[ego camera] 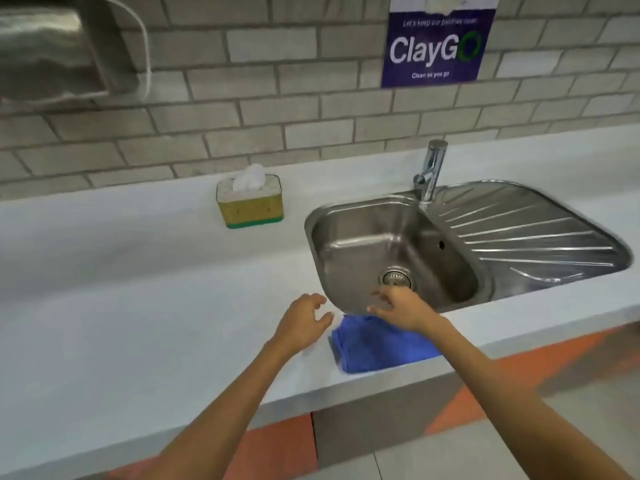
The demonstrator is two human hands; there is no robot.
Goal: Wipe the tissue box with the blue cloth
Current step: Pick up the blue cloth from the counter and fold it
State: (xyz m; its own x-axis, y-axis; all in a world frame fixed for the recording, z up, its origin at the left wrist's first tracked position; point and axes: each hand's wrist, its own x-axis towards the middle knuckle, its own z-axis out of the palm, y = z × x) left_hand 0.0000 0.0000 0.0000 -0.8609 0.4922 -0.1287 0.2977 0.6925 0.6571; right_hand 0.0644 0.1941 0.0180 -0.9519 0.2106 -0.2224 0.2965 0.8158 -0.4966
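A folded blue cloth (pixel 374 344) lies on the white counter at its front edge, just below the sink. My right hand (pixel 398 308) hovers over the cloth's far edge with fingers spread and nothing in it. My left hand (pixel 303 322) is open just left of the cloth, fingers apart, not touching it. The tissue box (pixel 250 206), yellow with a green base and a white tissue sticking out of the top, stands upright farther back on the counter near the brick wall, well beyond both hands.
A steel sink (pixel 322 216) with a drainboard and a chrome tap (pixel 429 171) sits right of the tissue box. A metal dispenser (pixel 65 50) hangs on the wall at top left. A blue poster (pixel 436 46) is on the wall. The white counter (pixel 121 289) stretches left.
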